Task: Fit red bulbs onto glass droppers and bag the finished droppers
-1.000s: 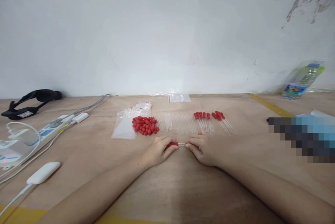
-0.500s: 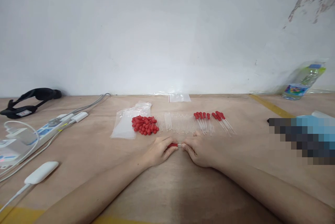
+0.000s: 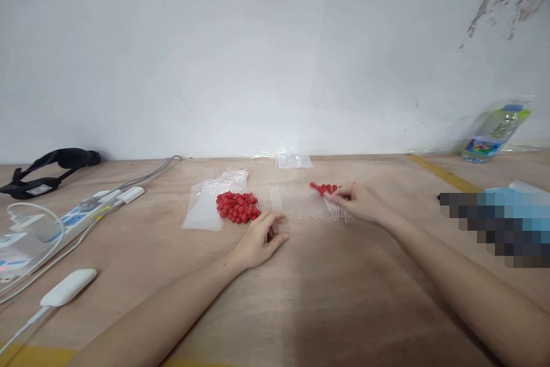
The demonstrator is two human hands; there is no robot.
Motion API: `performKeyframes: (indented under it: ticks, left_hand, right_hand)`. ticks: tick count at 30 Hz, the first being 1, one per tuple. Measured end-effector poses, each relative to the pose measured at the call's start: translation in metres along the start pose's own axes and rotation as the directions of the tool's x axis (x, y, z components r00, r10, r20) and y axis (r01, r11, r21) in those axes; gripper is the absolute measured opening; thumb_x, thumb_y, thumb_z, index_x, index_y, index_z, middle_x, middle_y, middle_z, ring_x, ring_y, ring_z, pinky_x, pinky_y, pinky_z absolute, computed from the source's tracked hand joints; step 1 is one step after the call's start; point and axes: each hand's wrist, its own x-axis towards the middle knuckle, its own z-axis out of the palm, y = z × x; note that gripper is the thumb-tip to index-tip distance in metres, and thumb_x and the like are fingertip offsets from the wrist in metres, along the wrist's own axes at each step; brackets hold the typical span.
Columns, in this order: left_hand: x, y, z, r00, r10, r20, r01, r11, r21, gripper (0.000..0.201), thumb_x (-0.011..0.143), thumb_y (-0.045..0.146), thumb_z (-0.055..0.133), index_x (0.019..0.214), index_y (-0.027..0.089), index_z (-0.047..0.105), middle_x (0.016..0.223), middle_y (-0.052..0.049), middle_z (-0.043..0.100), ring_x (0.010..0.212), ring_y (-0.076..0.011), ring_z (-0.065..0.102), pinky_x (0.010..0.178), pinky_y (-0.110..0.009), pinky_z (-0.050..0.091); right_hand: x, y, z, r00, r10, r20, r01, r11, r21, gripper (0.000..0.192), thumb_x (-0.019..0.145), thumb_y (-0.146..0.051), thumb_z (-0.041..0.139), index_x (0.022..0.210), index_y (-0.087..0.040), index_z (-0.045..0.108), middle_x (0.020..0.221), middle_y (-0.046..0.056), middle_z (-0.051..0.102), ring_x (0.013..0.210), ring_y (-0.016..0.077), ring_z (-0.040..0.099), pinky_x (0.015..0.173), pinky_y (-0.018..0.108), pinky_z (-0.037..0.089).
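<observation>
My right hand (image 3: pixel 360 201) holds a dropper with a red bulb (image 3: pixel 317 188) over the group of finished droppers (image 3: pixel 330 198). My left hand (image 3: pixel 263 236) rests on the wooden table (image 3: pixel 301 298) with fingers loosely apart and nothing in it, just in front of a pile of red rubber bulbs (image 3: pixel 238 206). A row of clear glass tubes (image 3: pixel 294 204) lies between the pile and the finished droppers.
Clear plastic bags (image 3: pixel 206 204) lie left of the bulbs, another small bag (image 3: pixel 294 161) by the wall. A power strip with cables (image 3: pixel 64 221), a black strap (image 3: pixel 47 169) and a white adapter (image 3: pixel 69 287) sit at left. A bottle (image 3: pixel 494 132) lies at right.
Both hands were pressed together on one dropper near the table's middle. My right hand has carried it back and right to the finished droppers; my left hand let go and opened.
</observation>
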Motion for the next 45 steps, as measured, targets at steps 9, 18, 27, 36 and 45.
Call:
performKeyframes:
  ticks: [9,18,27,36,45]
  left_hand:
    - [0.001,0.004,0.000,0.999,0.006,0.041,-0.006,1.000,0.002,0.017,0.080,0.024,0.051,0.095,0.018,0.055,0.089,-0.004,0.051,0.070,-0.0119,0.050,0.064,-0.025,0.044]
    - [0.000,0.004,-0.001,0.998,0.017,0.053,-0.016,1.000,-0.008,0.013,0.080,0.023,0.051,0.090,0.017,0.056,0.089,-0.005,0.052,0.070,-0.0120,0.050,0.065,-0.025,0.045]
    - [0.000,0.003,-0.001,0.998,0.021,0.054,-0.022,1.000,0.006,0.013,0.080,0.024,0.051,0.088,0.017,0.057,0.089,-0.005,0.052,0.070,-0.0124,0.050,0.065,-0.026,0.045]
    - [0.000,0.003,0.001,0.998,0.017,0.054,-0.016,1.000,-0.005,0.013,0.079,0.022,0.052,0.089,0.018,0.058,0.090,-0.005,0.052,0.070,-0.0125,0.050,0.065,-0.026,0.045]
    - [0.000,0.003,0.000,0.998,0.011,0.065,-0.010,1.000,-0.018,0.012,0.079,0.021,0.051,0.087,0.017,0.057,0.089,-0.005,0.052,0.069,-0.0119,0.050,0.063,-0.025,0.045]
  right_hand:
    - [0.007,0.055,-0.007,0.851,0.434,-0.297,-0.511,0.815,-0.274,0.035,0.075,-0.044,0.043,0.068,-0.016,0.062,0.069,0.011,0.059,0.067,0.0221,0.054,0.053,0.029,0.031]
    - [0.008,0.058,0.000,0.830,0.518,-0.205,-0.557,0.785,-0.272,0.044,0.072,-0.055,0.040,0.056,-0.018,0.058,0.061,0.008,0.057,0.060,0.0189,0.053,0.052,0.028,0.033]
    - [0.008,0.054,-0.001,0.833,0.522,-0.185,-0.553,0.799,-0.236,0.043,0.068,-0.055,0.048,0.046,-0.019,0.057,0.053,0.007,0.056,0.055,0.0185,0.052,0.051,0.029,0.033]
    - [0.007,0.058,0.004,0.846,0.457,-0.274,-0.518,0.826,-0.220,0.040,0.068,-0.056,0.046,0.056,-0.020,0.057,0.061,0.006,0.059,0.058,0.0182,0.053,0.052,0.029,0.033]
    - [0.008,0.040,0.012,0.902,0.406,-0.149,-0.432,0.820,-0.377,0.037,0.074,-0.046,0.040,0.057,-0.022,0.062,0.074,0.007,0.063,0.077,0.0263,0.056,0.068,0.039,0.035]
